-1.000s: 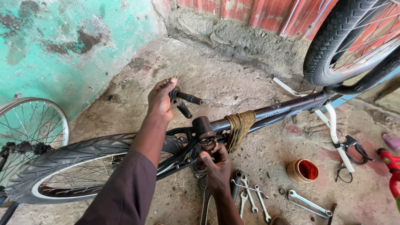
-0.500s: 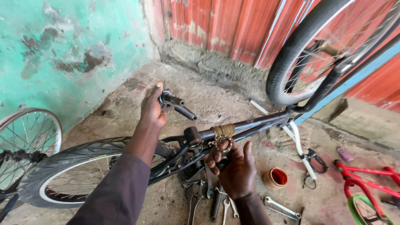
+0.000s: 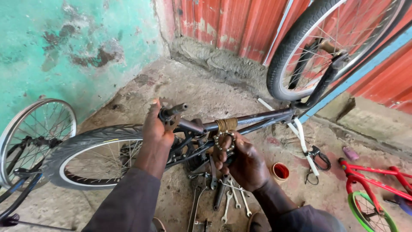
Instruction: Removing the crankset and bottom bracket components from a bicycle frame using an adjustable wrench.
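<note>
An upside-down dark bicycle frame lies across the concrete floor. My left hand grips the crank arm at the bottom bracket, its pedal end pointing up and right. My right hand holds a ring-shaped ball bearing cage between its fingers, just below the frame tube, next to a tan cord wrapping on the tube. The rear tyre sits left of my left forearm.
Several spanners lie on the floor under my right hand. A small red-lined tin stands right of them. A front wheel rises against the red corrugated wall. A loose wheel leans left; a small red bicycle is right.
The view has tilted up and moved closer. My right hand has come up from under the frame holding the bearing ring. My left hand has slid down onto the crank arm.
</note>
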